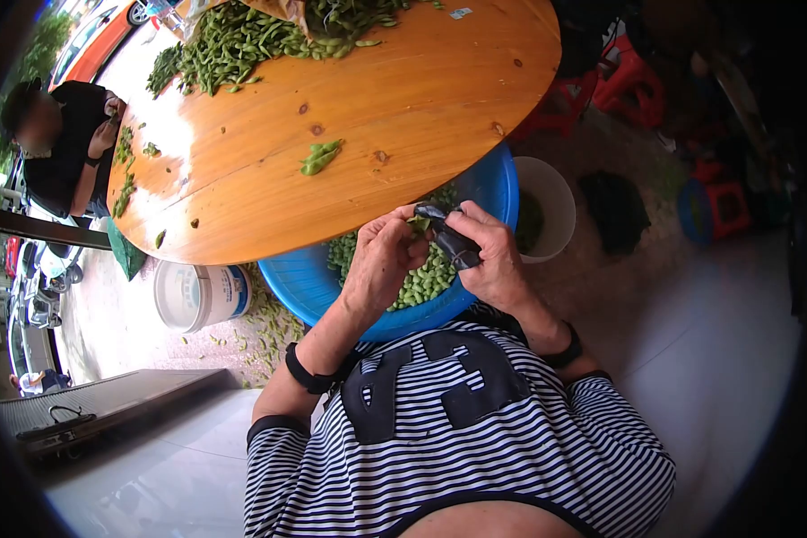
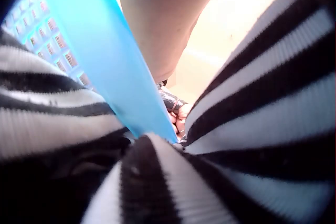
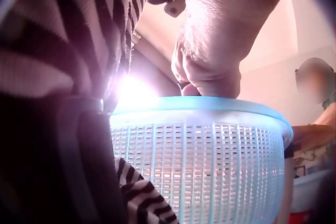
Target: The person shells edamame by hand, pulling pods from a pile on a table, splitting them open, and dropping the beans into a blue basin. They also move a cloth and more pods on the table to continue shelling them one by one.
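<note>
One pod point(image 1: 419, 226), green, pinched in narrow-set fingers of the left hand point(image 1: 378, 260), just over the blue basket point(image 1: 298, 300). Against or very near the pod, the end of a black tool point(image 1: 455, 247), gripped in curled fingers of the right hand point(image 1: 493, 255). Exact contact between tool and pod too small to tell. Beneath both hands, inside the basket, many green beans point(image 1: 429, 280), whether shelled or in pieces of pod impossible to say. Perforated below a smooth rim, seen from the side in the right wrist view. Mostly hidden behind arm and shirt in the left wrist view.

Beyond the basket and partly over it, the wooden table point(image 1: 403, 108). On it, a small cluster point(image 1: 321, 157) of pods near the middle, a large heap point(image 1: 242, 40) at the far edge, and smaller scatterings point(image 1: 125, 179) toward the left end. By that end, a person point(image 1: 67, 134) in dark clothes, hands near the tabletop.

On the floor to the left, a white bucket point(image 1: 181, 296), with loose pods point(image 1: 264, 323) between it and the basket. To the right of the basket, a pale pail point(image 1: 558, 211); farther off, red stools point(image 1: 632, 85). Nearest the camera, a striped shirt point(image 1: 475, 457), with a black band on each wrist.
</note>
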### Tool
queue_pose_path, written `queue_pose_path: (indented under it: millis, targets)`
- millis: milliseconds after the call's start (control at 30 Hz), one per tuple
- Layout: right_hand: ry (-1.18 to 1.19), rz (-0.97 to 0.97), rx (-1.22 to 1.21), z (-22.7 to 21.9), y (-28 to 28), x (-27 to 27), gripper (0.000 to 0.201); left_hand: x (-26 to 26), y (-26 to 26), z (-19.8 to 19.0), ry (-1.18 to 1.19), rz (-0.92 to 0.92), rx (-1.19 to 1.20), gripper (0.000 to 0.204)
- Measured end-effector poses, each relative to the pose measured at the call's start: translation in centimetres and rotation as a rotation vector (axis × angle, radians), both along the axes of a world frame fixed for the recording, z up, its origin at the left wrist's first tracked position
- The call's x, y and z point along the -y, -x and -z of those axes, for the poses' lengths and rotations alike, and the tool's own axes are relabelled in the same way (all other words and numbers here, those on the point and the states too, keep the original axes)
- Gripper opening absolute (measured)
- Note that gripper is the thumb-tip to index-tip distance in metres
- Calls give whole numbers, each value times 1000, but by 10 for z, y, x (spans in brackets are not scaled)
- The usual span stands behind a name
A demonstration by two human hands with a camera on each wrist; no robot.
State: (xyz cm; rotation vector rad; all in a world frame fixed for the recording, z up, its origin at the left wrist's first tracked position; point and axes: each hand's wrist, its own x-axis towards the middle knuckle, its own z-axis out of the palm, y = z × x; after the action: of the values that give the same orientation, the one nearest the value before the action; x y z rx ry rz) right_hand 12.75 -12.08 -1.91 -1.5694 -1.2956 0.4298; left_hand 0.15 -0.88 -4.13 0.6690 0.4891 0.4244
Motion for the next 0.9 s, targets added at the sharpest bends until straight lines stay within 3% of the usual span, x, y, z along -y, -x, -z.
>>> queue_pose_path:
  millis: [67,200,267,300,400,433,500,600,633,667,767,800,833,900]
  targets:
    - [-3,-9,-22,0,0,1,37,0,1,11,9,-25,56,19]
    - [-11,-77,-133,1,-10,2,36,-1,3,-9,36,45,34,22]
    - [41,-65,-531,-3,-16,8,34,2,8,-10,-153,103,-30,28]
    - [37,-16,-545,-8,-19,12,34,2,12,-8,-154,103,-30,28]
    - [69,171,-400,-14,-48,30,32,-9,29,7,-960,347,-209,22]
    - [54,253,-280,-16,-59,37,32,-15,34,-2,-963,338,-216,22]
    - [147,543,487,-21,-82,48,32,-26,43,-27,-1287,280,-315,19]
    - [291,649,492,-26,-98,63,36,-53,45,-39,-1236,-163,-459,17]
    - [285,645,494,-27,-97,63,36,-70,45,-42,-1546,-284,-580,15]
    - [259,643,462,-27,-96,63,35,-81,42,-43,-1633,-388,-638,15]
    - [220,616,411,-27,-91,56,32,-107,40,-32,-1748,-386,-740,12]
    - [207,586,392,-26,-87,51,29,-111,37,-32,-1962,-374,-724,10]
    - [205,587,392,-26,-82,47,29,-108,36,-31,-1963,-375,-723,10]
    - [99,461,318,-26,-70,36,25,-94,35,-35,-1750,-417,-786,10]
